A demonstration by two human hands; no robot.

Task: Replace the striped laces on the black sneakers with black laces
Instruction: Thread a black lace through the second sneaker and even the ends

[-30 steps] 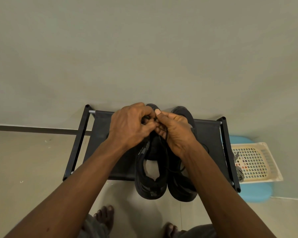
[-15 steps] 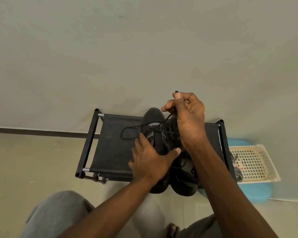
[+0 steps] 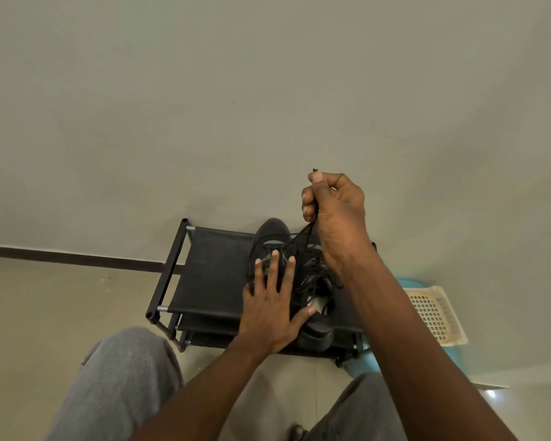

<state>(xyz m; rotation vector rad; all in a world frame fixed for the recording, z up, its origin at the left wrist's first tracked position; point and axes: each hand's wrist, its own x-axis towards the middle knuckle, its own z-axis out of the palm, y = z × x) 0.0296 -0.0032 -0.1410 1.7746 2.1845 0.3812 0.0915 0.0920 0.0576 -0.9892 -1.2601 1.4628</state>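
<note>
floor: beige tile on the left, loads of bare space out to the frame edge
rack (image 3: 213, 275): low black fabric-top shoe rack against the wall, its left half bare
left hand (image 3: 269, 308): flat, fingers spread, pressing on the black sneakers (image 3: 269, 237) on the rack top
right hand (image 3: 336, 211): raised above the toes, pinched closed on the black lace (image 3: 303, 238), tip poking out above the thumb
basket (image 3: 434, 313): cream plastic basket sitting on something blue, just right of the rack
wall: plain grey-green, dark baseboard strip
</note>
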